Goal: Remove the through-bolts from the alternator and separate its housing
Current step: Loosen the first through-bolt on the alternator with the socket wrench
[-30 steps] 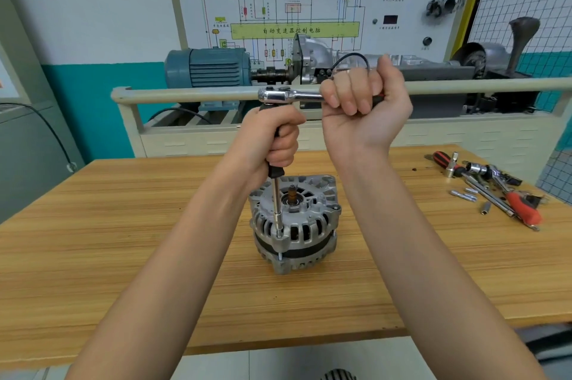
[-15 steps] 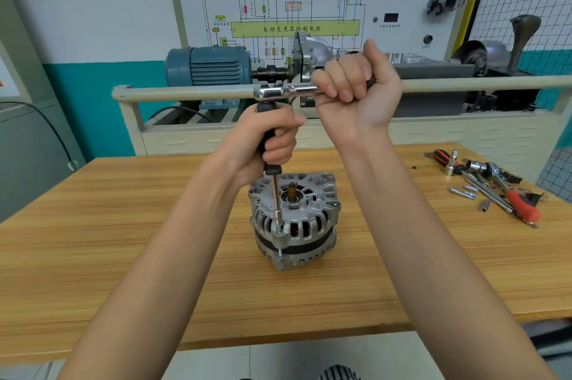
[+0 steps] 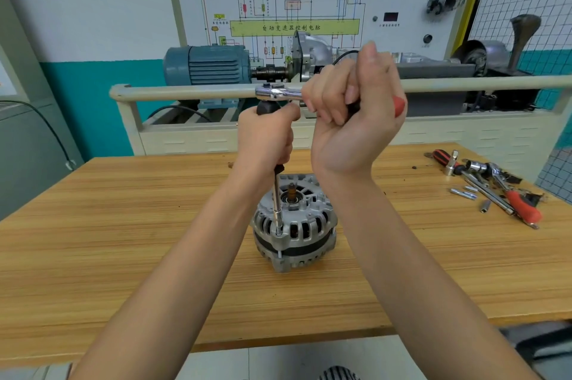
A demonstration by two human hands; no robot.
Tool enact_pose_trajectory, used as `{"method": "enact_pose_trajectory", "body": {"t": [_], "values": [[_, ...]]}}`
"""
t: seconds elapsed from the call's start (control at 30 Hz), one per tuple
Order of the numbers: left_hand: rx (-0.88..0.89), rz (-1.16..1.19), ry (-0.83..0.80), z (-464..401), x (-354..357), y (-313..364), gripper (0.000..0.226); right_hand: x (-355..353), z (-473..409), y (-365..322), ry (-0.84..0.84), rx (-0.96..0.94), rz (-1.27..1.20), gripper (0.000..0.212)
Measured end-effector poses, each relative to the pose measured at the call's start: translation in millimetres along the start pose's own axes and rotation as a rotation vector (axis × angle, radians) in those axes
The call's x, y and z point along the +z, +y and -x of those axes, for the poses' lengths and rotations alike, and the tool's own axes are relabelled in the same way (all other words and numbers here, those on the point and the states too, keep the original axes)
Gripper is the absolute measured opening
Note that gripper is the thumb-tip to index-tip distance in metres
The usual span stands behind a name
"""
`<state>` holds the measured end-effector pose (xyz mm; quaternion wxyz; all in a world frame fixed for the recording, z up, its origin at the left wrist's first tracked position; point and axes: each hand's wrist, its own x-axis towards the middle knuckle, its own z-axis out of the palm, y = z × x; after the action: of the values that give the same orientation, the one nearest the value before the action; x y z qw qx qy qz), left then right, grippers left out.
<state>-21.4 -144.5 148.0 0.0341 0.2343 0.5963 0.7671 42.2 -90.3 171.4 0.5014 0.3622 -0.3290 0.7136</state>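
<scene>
1. The alternator [image 3: 293,224] stands with its shaft pointing up on the wooden table [image 3: 123,240], near the table's middle, and serves as the landmark here.
2. Directly above the alternator, the left hand [image 3: 266,138] wraps its fingers around the black grip of a long extension bar [image 3: 277,209], holding it upright.
3. The bar's lower tip sits on a through-bolt [image 3: 279,252] at the front-left rim of the alternator; the socket end probably engages the bolt head, though that contact is too small to confirm.
4. Above and slightly right of the alternator, the right hand [image 3: 356,119] is clenched around the ratchet handle [image 3: 399,106], whose red end shows past the palm.
5. The chrome ratchet head [image 3: 274,91] lies level above the left hand, joined to the top of the bar.
6. Far right of the alternator, loose tools [image 3: 492,186] lie scattered near the table's right edge, among them a red-handled driver and small sockets.
7. Behind the alternator, beyond the table, a blue electric motor [image 3: 207,65] sits on a training stand under a wiring diagram board [image 3: 294,8].
</scene>
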Motion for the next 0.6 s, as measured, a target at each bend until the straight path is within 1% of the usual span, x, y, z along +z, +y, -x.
{"method": "enact_pose_trajectory", "body": {"t": [0.07, 0.17, 0.23, 0.3, 0.37, 0.47, 0.53, 0.6], "values": [[-0.006, 0.009, -0.128, -0.4, -7.1, 1.4, 0.043, -6.0, -8.7, -2.3, 0.034, 0.121, -0.081, 0.036], [-0.037, 0.086, -0.408, -2.1, -21.8, 6.7, 0.040, -22.5, -27.1, -1.9, 0.197, 0.449, -0.320, 0.056], [-0.074, 0.133, -0.559, -3.7, -25.8, 9.7, 0.037, -33.0, -35.1, 2.6, 0.320, 0.606, -0.510, 0.058], [-0.096, 0.138, -0.618, -3.3, -23.7, 10.5, 0.039, -38.6, -37.7, 6.6, 0.390, 0.651, -0.637, 0.056], [-0.117, 0.130, -0.586, -2.9, -20.2, 9.9, 0.044, -38.6, -35.6, 6.9, 0.412, 0.614, -0.632, 0.056], [-0.093, 0.084, -0.416, -1.9, -15.3, 7.9, 0.054, -33.2, -26.6, 2.5, 0.362, 0.500, -0.475, 0.056], [-0.061, 0.060, -0.264, -1.3, -10.4, 6.5, 0.050, -24.5, -17.3, 0.0, 0.231, 0.354, -0.300, 0.052], [-0.026, 0.031, -0.115, -0.1, -3.8, 4.6, 0.045, -12.9, -6.7, -0.9, 0.058, 0.139, -0.106, 0.038]]}}
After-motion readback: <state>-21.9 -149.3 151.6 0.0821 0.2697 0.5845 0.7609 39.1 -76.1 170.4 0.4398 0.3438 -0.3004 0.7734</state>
